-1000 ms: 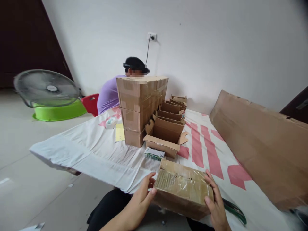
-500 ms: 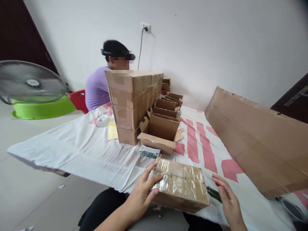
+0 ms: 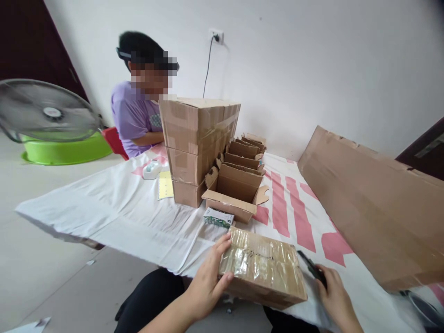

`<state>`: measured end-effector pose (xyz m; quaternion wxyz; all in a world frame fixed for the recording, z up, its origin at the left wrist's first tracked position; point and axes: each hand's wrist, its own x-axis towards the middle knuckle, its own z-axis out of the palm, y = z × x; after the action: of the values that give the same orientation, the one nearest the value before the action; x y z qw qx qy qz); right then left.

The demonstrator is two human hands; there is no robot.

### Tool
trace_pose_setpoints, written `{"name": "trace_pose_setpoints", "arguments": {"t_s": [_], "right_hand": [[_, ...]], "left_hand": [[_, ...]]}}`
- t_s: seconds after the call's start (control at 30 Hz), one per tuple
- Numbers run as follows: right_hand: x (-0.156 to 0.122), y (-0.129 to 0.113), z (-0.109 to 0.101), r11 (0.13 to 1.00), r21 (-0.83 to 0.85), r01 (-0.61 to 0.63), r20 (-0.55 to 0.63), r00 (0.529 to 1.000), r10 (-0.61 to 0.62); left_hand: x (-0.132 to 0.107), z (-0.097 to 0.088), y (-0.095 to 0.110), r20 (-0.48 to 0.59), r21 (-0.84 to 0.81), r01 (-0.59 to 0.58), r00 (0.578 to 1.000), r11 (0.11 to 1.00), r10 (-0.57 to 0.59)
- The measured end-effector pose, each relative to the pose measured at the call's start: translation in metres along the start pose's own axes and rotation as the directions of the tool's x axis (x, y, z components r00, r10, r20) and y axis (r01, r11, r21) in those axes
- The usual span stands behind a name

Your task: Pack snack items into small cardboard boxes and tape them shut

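A taped cardboard box (image 3: 262,259) lies at the near edge of the table, its top covered in shiny clear tape strips. My left hand (image 3: 210,280) grips the box's left end, fingers over the top edge and thumb along the near side. Just right of the box, my right hand (image 3: 331,286) is closed around the handle of a dark box cutter (image 3: 313,268). The cutter's front end points toward the box's far right corner; whether a blade is out, I cannot tell. Behind the taped box sits a small green-and-white carton (image 3: 218,217).
Open cardboard boxes (image 3: 239,185) stand in a row beyond the carton, beside a tall stack of closed boxes (image 3: 187,152). A large cardboard sheet (image 3: 374,208) leans at right. A person (image 3: 135,111) sits behind the stack. A tape dispenser (image 3: 151,170) and yellow sheet (image 3: 166,185) lie left.
My right hand has gone from open beside the dark box cutter to closed around it, and the cutter has turned slightly. My left hand stays on the box. The seated person's head has moved.
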<state>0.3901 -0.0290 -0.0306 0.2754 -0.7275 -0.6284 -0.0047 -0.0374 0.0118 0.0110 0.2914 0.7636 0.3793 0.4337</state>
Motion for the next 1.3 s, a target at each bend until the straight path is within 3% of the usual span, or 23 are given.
{"name": "trace_pose_setpoints", "arguments": {"t_s": [0.13,0.2,0.27,0.4,0.53,0.7,0.87,1.3], "right_hand": [[0.033,-0.060,-0.045,0.986,-0.072,0.147,-0.204,0.966,-0.159],[0.048,-0.101,-0.063,0.936,-0.078,0.343,-0.194,0.916,-0.352],[0.058,-0.141,-0.073,0.835,-0.102,0.540,-0.121,0.827,-0.549],[0.065,-0.207,-0.067,0.617,-0.095,0.781,0.025,0.622,-0.783],[0.065,-0.244,-0.054,0.519,-0.125,0.846,0.110,0.532,-0.840],[0.063,-0.254,-0.054,0.434,-0.210,0.876,0.135,0.466,-0.875],[0.060,-0.244,-0.058,0.404,-0.247,0.881,0.146,0.446,-0.883],[0.056,-0.209,-0.080,0.429,-0.263,0.864,0.186,0.482,-0.856]], "left_hand": [[0.003,-0.003,0.006,0.021,-0.002,-0.001,1.000,1.000,0.001],[0.004,-0.004,0.010,0.027,-0.005,0.015,1.000,1.000,-0.015],[0.004,-0.005,0.013,0.032,-0.016,0.031,0.999,0.999,-0.030],[0.004,-0.005,0.014,0.051,-0.037,0.042,0.998,0.998,-0.040],[0.004,-0.005,0.012,0.055,-0.051,0.033,0.998,0.998,-0.031],[0.004,-0.005,0.011,0.066,-0.043,0.031,0.997,0.999,-0.029],[0.004,-0.004,0.011,0.061,-0.039,0.018,0.998,0.999,-0.016],[0.002,-0.001,0.007,0.037,0.032,-0.008,0.999,0.999,0.007]]}}
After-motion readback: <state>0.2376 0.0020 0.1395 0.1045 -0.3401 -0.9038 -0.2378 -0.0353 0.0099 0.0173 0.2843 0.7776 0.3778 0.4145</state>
